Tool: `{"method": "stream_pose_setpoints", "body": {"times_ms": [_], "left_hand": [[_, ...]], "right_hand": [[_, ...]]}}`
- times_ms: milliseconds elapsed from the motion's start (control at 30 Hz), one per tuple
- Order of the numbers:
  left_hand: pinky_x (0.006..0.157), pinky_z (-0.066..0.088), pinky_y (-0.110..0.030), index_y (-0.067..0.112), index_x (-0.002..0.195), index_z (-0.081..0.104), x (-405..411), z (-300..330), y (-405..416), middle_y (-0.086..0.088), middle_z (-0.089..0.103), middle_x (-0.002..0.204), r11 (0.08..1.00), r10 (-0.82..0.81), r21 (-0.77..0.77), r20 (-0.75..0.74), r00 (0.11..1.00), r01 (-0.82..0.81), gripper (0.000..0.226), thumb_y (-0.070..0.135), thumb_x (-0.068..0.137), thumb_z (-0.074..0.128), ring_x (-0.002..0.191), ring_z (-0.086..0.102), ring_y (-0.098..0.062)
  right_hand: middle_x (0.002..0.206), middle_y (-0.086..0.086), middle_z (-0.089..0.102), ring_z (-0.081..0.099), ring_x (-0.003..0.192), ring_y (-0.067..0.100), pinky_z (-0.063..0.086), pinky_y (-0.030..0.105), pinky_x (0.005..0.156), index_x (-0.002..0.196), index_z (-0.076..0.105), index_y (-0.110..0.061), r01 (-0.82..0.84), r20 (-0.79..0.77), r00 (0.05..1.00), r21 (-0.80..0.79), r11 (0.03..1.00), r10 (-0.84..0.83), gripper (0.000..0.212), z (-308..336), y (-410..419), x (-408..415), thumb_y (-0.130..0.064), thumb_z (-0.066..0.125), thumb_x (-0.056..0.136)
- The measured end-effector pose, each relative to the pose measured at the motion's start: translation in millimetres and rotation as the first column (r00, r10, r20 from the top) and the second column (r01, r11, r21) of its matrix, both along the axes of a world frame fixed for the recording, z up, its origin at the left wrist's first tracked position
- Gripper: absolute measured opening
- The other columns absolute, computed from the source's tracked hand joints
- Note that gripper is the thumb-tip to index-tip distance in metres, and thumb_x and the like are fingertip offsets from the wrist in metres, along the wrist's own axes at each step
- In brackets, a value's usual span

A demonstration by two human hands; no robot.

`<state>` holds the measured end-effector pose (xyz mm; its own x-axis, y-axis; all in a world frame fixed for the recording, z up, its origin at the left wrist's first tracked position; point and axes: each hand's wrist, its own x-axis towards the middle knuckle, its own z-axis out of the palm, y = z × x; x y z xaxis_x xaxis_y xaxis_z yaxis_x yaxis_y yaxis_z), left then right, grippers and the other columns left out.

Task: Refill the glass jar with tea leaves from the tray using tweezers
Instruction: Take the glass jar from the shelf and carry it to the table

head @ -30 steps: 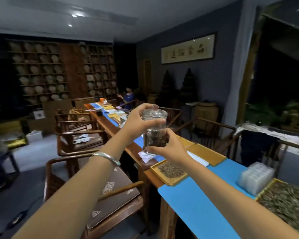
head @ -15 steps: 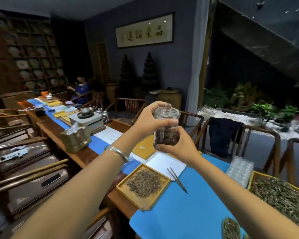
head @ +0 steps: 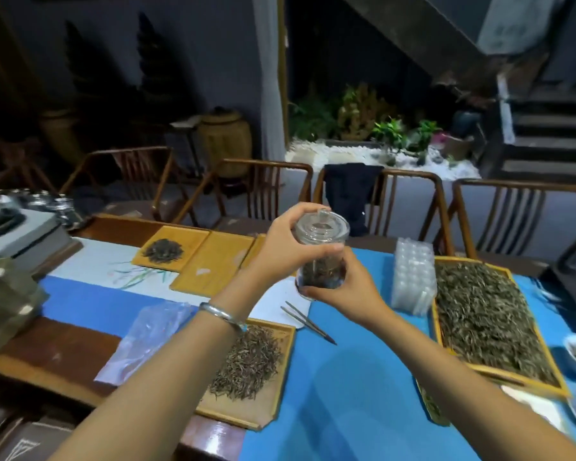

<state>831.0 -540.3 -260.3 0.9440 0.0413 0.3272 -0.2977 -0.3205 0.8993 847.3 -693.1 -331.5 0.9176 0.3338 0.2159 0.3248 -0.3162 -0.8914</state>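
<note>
Glass jar held above tweezers, tray

tweezers right of tray | jar above both

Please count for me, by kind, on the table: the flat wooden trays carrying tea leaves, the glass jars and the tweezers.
wooden trays with tea leaves: 3 (near tray, right tray, far tray)
glass jar: 1
tweezers: 1
total: 5

view swung right, tilted down | big tray fully visible
</note>
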Motion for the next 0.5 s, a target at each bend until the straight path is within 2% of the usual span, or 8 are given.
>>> {"method": "stream_pose_setpoints", "body": {"times_ms": [133,233,300,400,500], "left_hand": [[0.081,0.051,-0.014,0.012,0.114,0.064,6.8,-50.0,-3.1,0.012,0.068,0.102,0.994,-0.11,-0.008,-0.065,0.992,0.11,0.059,0.008,0.063,0.093,0.094,0.065,0.004],[0.094,0.054,-0.03,0.013,0.117,0.062,3.4,-88.9,-10.9,0.005,0.069,0.112,0.985,-0.171,-0.046,-0.142,0.975,0.167,0.062,0.008,0.064,0.093,0.105,0.066,-0.007],[0.099,0.052,-0.034,0.014,0.118,0.062,-0.4,-116.3,-17.0,0.003,0.067,0.118,0.981,-0.196,-0.046,-0.167,0.966,0.191,0.062,0.009,0.064,0.093,0.11,0.064,-0.009],[0.1,0.05,-0.037,0.016,0.116,0.062,-6.0,-165.7,-26.8,0.003,0.067,0.118,0.973,-0.233,-0.049,-0.184,0.955,0.227,0.063,0.012,0.061,0.093,0.111,0.064,-0.01],[0.1,0.049,-0.033,0.017,0.116,0.062,-13.4,-211.8,-33.9,0.003,0.067,0.119,0.969,-0.246,-0.061,-0.197,0.949,0.239,0.065,0.01,0.06,0.094,0.111,0.063,-0.01]], "right_hand": [[0.102,-0.036,0.059,0.057,0.095,-0.011,0.048,0.013,0.076,0.104,0.048,-0.051,0.15,-0.017,0.988,-0.067,0.986,-0.151,0.063,-41.3,-0.8,-12.4,-0.056,0.085,0.053],[0.1,-0.045,0.056,0.056,0.092,-0.015,0.044,0.002,0.072,0.098,0.046,-0.058,0.226,-0.048,0.972,-0.098,0.969,-0.232,0.061,-77.7,-7.4,-26.7,-0.056,0.084,0.05],[0.1,-0.047,0.055,0.056,0.091,-0.016,0.041,0.0,0.071,0.099,0.048,-0.056,0.265,-0.092,0.957,-0.112,0.958,-0.276,0.061,-102.6,-12.2,-37.2,-0.054,0.084,0.05],[0.104,-0.035,0.064,0.059,0.097,-0.012,0.042,0.002,0.078,0.11,0.056,-0.042,0.29,-0.157,0.939,-0.111,0.95,-0.305,0.067,-146.3,-19.9,-48.9,-0.047,0.085,0.051],[0.113,-0.018,0.067,0.06,0.104,-0.008,0.042,0.006,0.084,0.118,0.06,-0.025,0.293,-0.209,0.926,-0.126,0.948,-0.314,0.071,-190.1,-27.7,-59.3,-0.041,0.083,0.053]]}}
